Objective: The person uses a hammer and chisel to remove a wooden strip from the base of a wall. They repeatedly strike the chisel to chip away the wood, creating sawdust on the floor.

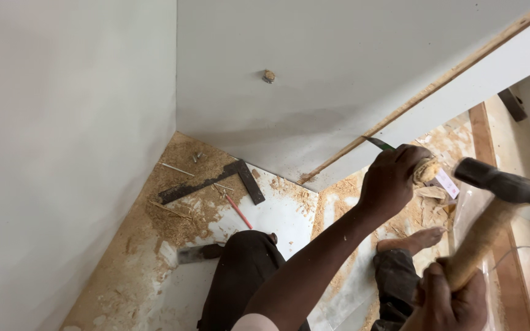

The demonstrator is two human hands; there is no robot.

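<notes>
White panels [338,55] wall off front and left; a square [210,182] and pencil [238,211] litter the sawdust floor [173,220].

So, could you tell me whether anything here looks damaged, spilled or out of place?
Sawdust and wood chips lie scattered over the floor around the square ruler and red pencil. The white panel's edge shows raw, ragged wood where the left hand sets a chisel; the right hand holds a hammer.

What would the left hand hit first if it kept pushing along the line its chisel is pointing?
The left hand grips a chisel aimed up-left; its tip is already at the raw wooden edge strip of the white panel. That edge comes first, though the exact contact is hard to judge.
</notes>
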